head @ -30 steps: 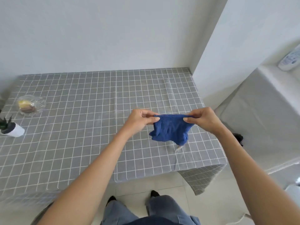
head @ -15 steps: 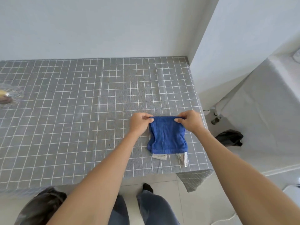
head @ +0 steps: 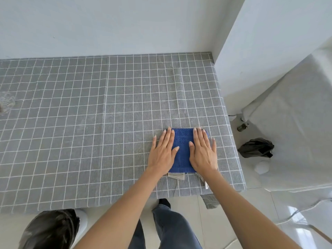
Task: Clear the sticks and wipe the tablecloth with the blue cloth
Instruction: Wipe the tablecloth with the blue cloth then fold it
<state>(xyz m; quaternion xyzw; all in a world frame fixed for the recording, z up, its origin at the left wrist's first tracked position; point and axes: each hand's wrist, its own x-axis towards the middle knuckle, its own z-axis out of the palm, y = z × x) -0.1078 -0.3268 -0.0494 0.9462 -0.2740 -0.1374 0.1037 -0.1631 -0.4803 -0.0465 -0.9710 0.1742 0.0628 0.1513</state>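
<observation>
Hands cover much of the blue cloth (head: 182, 150), so only its middle strip and top edge show. The left hand (head: 162, 152) and the right hand (head: 203, 151) both lie flat on it with straight fingers, pressing down and gripping nothing. Two small pale tags (head: 177, 176) peek out from under the cloth's near edge, and one is partly hidden by the right wrist. No sticks can be made out. At the far left edge, something clear and shiny (head: 6, 103) is cut off and blurry, so I cannot tell what it is.

The cloth looks soft and fuzzy, folded into a neat square. It sits near the right front corner of the counter. The tablecloth (head: 89, 123) is grey with thin white lines making little squares, and it has a few long creases.

White walls stand behind and to the right. A crumpled black bag (head: 256, 148) lies on the pale shiny floor (head: 233, 212) beside the counter, near a small dark bottle (head: 242, 127).
</observation>
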